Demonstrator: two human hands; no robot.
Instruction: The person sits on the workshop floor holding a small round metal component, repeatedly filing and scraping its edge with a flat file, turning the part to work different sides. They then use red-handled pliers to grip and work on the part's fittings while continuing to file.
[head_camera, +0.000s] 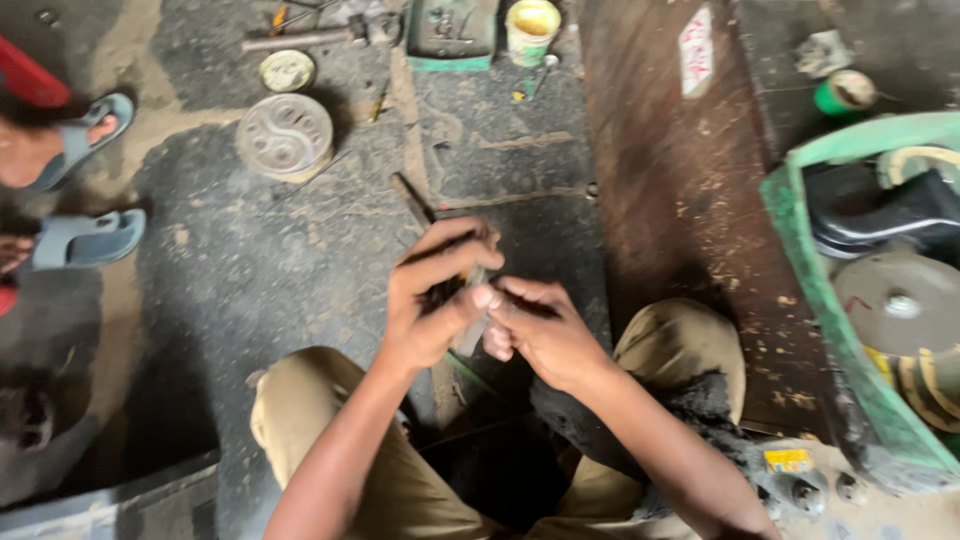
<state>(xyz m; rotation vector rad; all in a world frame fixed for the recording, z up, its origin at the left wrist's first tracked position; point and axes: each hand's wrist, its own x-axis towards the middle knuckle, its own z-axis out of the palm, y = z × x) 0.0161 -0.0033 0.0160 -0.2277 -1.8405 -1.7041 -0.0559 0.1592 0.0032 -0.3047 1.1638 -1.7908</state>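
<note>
My left hand (432, 295) and my right hand (540, 330) meet above my knees, both pinching one small greyish part (472, 330) between thumbs and fingers. A darker, brush-like piece shows inside the left hand's curled fingers; motion blur hides its shape. I squat on a dark, greasy floor in khaki trousers (330, 410). A black rag (700, 405) lies over my right knee.
A round metal disc (285, 135) and a small lid (287, 70) lie on the floor ahead, with a thin rod (412, 200), a green tray (452, 35) and a yellow cup (532, 30). A brown plank (680, 200) and a green crate (850, 330) of parts stand right. Another person's sandalled feet (85, 240) are left.
</note>
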